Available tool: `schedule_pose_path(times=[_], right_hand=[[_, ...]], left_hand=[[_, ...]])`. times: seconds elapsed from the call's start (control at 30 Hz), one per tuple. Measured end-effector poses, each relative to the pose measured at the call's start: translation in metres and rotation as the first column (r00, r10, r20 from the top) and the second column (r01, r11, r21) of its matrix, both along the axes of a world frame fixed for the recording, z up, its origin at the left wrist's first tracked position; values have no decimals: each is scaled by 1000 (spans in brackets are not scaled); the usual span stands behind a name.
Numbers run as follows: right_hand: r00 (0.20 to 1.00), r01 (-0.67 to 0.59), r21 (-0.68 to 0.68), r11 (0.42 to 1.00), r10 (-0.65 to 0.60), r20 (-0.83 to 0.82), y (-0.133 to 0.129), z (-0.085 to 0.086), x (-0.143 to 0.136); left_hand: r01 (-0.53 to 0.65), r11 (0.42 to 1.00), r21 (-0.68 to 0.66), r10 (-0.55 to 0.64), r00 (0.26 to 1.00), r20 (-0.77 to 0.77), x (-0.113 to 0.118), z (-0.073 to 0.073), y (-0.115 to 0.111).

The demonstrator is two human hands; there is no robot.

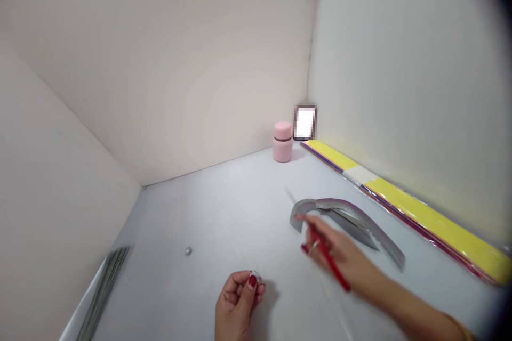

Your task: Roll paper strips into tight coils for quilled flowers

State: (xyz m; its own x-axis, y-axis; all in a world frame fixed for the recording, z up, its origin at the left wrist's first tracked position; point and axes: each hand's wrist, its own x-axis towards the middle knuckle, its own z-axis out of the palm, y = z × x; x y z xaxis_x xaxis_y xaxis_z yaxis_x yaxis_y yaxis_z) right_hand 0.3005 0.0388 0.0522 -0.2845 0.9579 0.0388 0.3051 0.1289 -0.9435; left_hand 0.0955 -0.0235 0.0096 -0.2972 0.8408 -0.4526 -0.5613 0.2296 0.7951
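Note:
My left hand (240, 303) is closed in a pinch near the table's front edge. A small whitish, shiny piece (255, 276) shows between its thumb and forefinger; its kind is hard to make out. Farther right, my right hand (330, 242) grips a slim red-handled tool (330, 262), blurred by motion. Its thin tip points up and left, too smeared to identify. Behind and beside that hand lie curved grey strips (360, 213), partly covered by it. A small silvery ball (188, 251) rests on the table to the left of my left hand.
Long grey strips (102, 293) lie in a bundle at the left edge. A pink lidded jar (282, 144) stands at the back beside a pixelated dark-framed object (305, 122). Along the right wall runs a long plastic-wrapped pack of yellow and other coloured sheets (416, 208). Walls enclose the white table (168, 208).

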Motion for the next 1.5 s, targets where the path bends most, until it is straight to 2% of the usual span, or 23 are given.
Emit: schedule_pose_path(times=[0.03, 0.1, 0.2, 0.43, 0.53, 0.63, 0.77, 0.87, 0.97, 1.13, 1.5], right_hand=[[995, -86, -75, 993, 82, -63, -11, -3, -20], [973, -183, -195, 963, 149, -176, -26, -8, -52], [941, -234, -210, 949, 168, -293, -32, -11, -76], [883, -269, -275, 923, 123, -453, -27, -14, -74], [876, -271, -288, 919, 111, -469, -25, -18, -72], [907, -260, -244, 934, 149, -394, -24, -18, -69], [957, -286, -144, 947, 277, -82, -26, -11, -61], [917, -351, -39, 935, 352, 185, -27, -8, -57], [884, -377, 45, 925, 345, 316, -27, -11, -56], [845, -416, 90, 905, 348, 407, -27, -15, -56], [837, -438, 7, 899, 405, 368, -31, -3, -62]], left_hand=[[1, 1000, 16, 0, 1000, -13, -1, 0, -1], [19, 998, 60, -16, 998, -57, -2, 0, -3], [70, 992, 105, -58, 992, -110, -2, -1, -5], [121, 990, 71, -117, 992, -56, 3, 0, -7], [129, 990, 48, -128, 992, -18, 5, 2, -6], [72, 997, 29, -72, 997, 14, 3, 3, -4], [-71, 997, 34, 71, 997, 13, -5, 6, -1], [-163, 984, 66, 165, 986, -15, -11, 10, 1], [-234, 969, 85, 237, 971, -23, -16, 11, 1], [-262, 959, 111, 266, 964, -20, -18, 10, 0], [-87, 979, 185, 87, 996, 7, -10, 6, -5]])
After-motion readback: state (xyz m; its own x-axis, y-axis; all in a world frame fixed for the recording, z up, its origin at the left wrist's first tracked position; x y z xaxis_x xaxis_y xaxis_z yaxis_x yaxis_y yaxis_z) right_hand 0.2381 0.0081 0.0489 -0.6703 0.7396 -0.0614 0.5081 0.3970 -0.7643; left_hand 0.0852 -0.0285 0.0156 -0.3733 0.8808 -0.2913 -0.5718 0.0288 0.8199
